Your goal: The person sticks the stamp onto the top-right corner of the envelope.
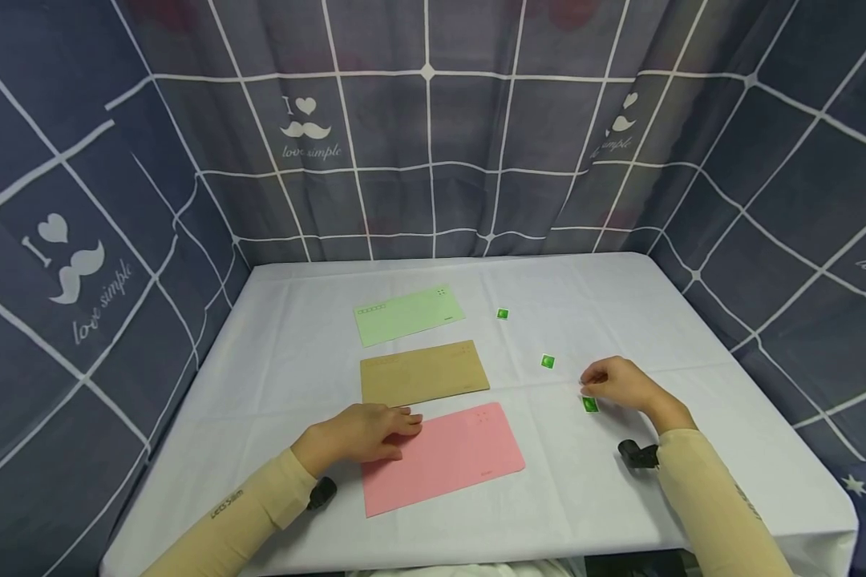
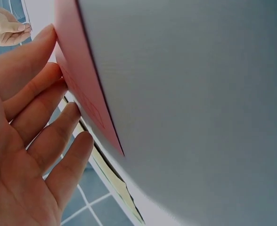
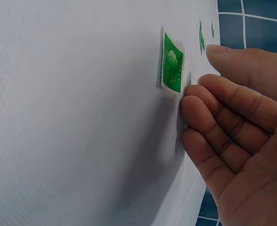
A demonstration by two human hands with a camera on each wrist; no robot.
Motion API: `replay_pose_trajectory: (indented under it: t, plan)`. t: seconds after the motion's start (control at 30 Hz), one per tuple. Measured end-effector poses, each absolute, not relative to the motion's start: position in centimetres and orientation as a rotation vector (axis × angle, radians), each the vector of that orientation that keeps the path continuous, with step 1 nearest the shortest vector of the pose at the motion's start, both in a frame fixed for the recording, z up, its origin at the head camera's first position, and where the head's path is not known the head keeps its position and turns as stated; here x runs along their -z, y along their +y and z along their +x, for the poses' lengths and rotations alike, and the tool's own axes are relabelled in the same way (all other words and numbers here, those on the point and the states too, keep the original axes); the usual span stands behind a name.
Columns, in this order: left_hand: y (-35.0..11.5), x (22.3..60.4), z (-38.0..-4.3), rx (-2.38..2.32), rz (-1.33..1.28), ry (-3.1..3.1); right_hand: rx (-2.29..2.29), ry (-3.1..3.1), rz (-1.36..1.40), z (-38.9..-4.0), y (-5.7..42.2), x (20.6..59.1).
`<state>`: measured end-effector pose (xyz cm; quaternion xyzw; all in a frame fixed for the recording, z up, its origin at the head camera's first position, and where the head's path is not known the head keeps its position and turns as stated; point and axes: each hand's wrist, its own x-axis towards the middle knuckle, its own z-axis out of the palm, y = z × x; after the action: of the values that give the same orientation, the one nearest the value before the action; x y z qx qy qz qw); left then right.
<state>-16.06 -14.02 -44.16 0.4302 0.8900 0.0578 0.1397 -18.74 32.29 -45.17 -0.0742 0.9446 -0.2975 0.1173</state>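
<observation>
My left hand (image 1: 364,433) rests on the left end of a pink envelope (image 1: 451,461), its fingers loosely bent. In the left wrist view the fingertips lie along that envelope's surface. Over on the right, my right hand (image 1: 621,383) reaches down to the white cloth beside a small green stamp (image 1: 589,405) with a white perforated edge. Seen from the right wrist, thumb and bent fingers stand apart with nothing between them, fingertips right at the lower edge of the stamp (image 3: 172,63), which curls slightly.
Beyond the pink envelope lie a brown envelope (image 1: 426,373) and a light green envelope (image 1: 411,315). Two more green stamps, a middle one (image 1: 548,361) and a far one (image 1: 503,314), lie on the white-covered table (image 1: 289,344). Dark checked curtains (image 1: 397,200) enclose its back and sides.
</observation>
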Motion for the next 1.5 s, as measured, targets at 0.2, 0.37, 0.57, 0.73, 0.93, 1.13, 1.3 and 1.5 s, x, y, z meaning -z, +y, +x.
replay_pose_trajectory:
  t: [0.2,0.37,0.57,0.73,0.93,1.13,1.3,1.5]
  plan:
    - [-14.08,44.23,-15.98,-0.18,1.235,2.572,0.889,2.751,-0.232,-18.48,32.49,45.14]
    - [-14.1,44.24,-15.92,-0.183,1.248,2.569,0.918,2.727,-0.237,-18.23,32.58,45.06]
    - [-14.12,44.14,-15.92,-0.186,1.248,2.569,0.929,2.715,-0.246,-18.08,32.64,44.88]
    - [-14.08,44.1,-15.98,-0.184,1.241,2.57,0.939,2.706,-0.241,-18.19,32.76,45.02]
    - [-13.94,44.17,-16.04,-0.193,1.229,2.567,0.96,2.69,-0.214,-18.12,32.81,45.14]
    - [-14.0,44.13,-15.89,-0.182,1.243,2.567,0.948,2.699,-0.188,-17.93,32.52,45.14]
    - [-14.01,44.03,-15.84,-0.18,1.249,2.574,0.933,2.73,-0.209,-17.83,32.21,45.01]
    - [-13.97,44.07,-15.74,-0.168,1.25,2.57,0.903,2.747,-0.215,-17.79,32.11,45.29]
